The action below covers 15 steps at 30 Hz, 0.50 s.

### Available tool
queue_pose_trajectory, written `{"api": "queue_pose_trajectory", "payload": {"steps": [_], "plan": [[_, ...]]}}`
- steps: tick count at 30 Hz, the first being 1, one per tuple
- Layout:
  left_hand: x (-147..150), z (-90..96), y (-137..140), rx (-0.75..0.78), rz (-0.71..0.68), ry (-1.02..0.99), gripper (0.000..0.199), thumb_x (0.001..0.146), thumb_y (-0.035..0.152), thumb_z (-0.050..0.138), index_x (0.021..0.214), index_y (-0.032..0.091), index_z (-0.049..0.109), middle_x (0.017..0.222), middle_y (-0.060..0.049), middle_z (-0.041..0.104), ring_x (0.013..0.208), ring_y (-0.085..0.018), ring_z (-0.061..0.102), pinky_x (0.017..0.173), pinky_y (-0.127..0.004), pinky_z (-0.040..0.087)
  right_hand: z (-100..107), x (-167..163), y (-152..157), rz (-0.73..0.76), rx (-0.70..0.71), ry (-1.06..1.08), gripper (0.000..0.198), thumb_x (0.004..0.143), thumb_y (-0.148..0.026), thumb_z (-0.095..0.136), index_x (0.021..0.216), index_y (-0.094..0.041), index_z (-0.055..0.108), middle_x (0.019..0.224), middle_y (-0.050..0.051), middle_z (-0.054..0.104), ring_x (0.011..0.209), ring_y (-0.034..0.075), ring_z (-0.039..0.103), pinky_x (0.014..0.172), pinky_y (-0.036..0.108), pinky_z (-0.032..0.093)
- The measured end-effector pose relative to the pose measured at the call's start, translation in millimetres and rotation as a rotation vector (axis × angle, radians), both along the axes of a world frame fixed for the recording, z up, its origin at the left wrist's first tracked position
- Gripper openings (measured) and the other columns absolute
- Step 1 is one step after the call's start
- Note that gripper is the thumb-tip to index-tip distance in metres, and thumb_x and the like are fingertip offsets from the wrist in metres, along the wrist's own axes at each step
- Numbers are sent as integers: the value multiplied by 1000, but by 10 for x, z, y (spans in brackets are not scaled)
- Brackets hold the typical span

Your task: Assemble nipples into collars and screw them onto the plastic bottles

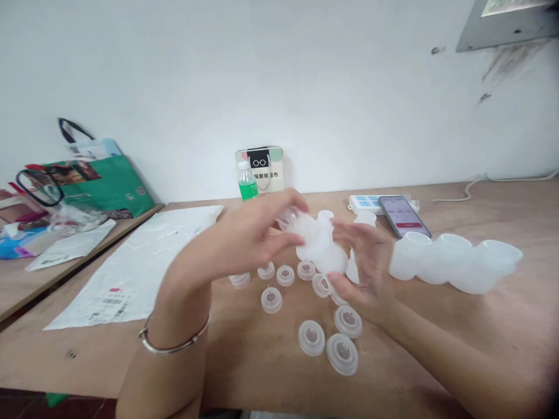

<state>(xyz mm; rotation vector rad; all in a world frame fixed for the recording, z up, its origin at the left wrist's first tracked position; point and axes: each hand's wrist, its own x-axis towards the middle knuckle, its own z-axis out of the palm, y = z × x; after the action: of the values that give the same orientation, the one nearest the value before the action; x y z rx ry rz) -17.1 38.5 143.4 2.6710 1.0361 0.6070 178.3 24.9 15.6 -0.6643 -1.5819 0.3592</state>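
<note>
My left hand is closed with thumb and fingers around a clear plastic piece, blurred, which looks like a cap or dome. A white translucent bottle with a rounded body is tilted in my right hand, its fingers and thumb curved around the far side and base. The clear piece meets the upper left end of the bottle; whether they are joined, I cannot tell. Beneath my hands lie several clear round plastic lids. Other white bottles stand just behind my hands, partly hidden.
On the right stand white rounded containers in a touching row. A phone leans on a power strip. At the back are a green-labelled bottle and paper bag. A white mailer and green bag lie left.
</note>
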Motion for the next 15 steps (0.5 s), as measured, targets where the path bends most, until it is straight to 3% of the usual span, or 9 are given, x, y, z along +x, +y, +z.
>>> {"api": "queue_pose_trajectory", "payload": {"steps": [2,5,9,15], "plan": [[-120,39,13,101,170,-97,34,83,28,59,114,21,45,106,-5,60,86,-18,60,75,-32,49,-50,5,34,-62,213,62,51,79,-20,57,123,-30,35,129,11,42,126,31,43,101,57,40],[-182,-2,128,201,379,-81,36,82,28,60,112,19,41,102,-7,59,87,-21,61,77,-37,49,-122,10,79,-42,317,29,47,79,-12,52,121,-29,39,120,11,50,118,29,51,97,58,43],[-40,-225,404,232,455,56,29,83,20,56,109,18,42,107,-10,57,95,-25,60,82,-40,48,-214,21,112,-52,262,-116,39,79,-10,53,114,-26,43,115,12,55,109,28,55,91,53,48],[200,-516,648,144,435,303,29,83,12,51,111,11,44,114,-19,57,102,-30,60,83,-42,47,-254,43,141,-30,171,-231,29,84,-9,51,109,-23,48,102,10,59,100,23,59,83,44,51]]}}
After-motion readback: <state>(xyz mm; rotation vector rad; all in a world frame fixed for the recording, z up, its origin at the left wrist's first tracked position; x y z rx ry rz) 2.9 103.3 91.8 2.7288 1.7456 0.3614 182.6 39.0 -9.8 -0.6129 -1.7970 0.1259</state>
